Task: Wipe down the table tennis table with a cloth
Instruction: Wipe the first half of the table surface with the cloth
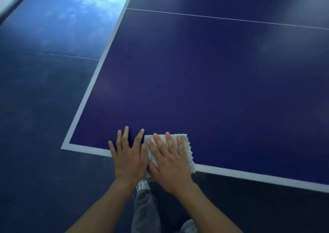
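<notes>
Cloth (188, 152): pale, fluffy, folded into a pad, lying flat at the near edge of the blue tabletop (213, 90), lower centre of frame, with its near end over the white border line (249, 176). Right hand (170, 170) is flat on top of it, fingers (160, 143) straight and slightly spread, pressing rather than gripping. Left hand (129, 159) is just beside it on the frame-left side, palm down on the bare surface, fingers (124, 136) straight and fanned, holding nothing; its thumb looks to touch the cloth's edge, can't confirm. Step in hand, my read: a wipe stroke at the near edge, close to the lower-left corner. Most of the surface toward the upper right, up to the thin centre line (231, 19), can't be judged clean or not. Next move likely needs steady downward pressure and a push away from the edge, keeping the pad flat so it doesn't bunch. Floor (35, 108) fills frame-left.
</notes>
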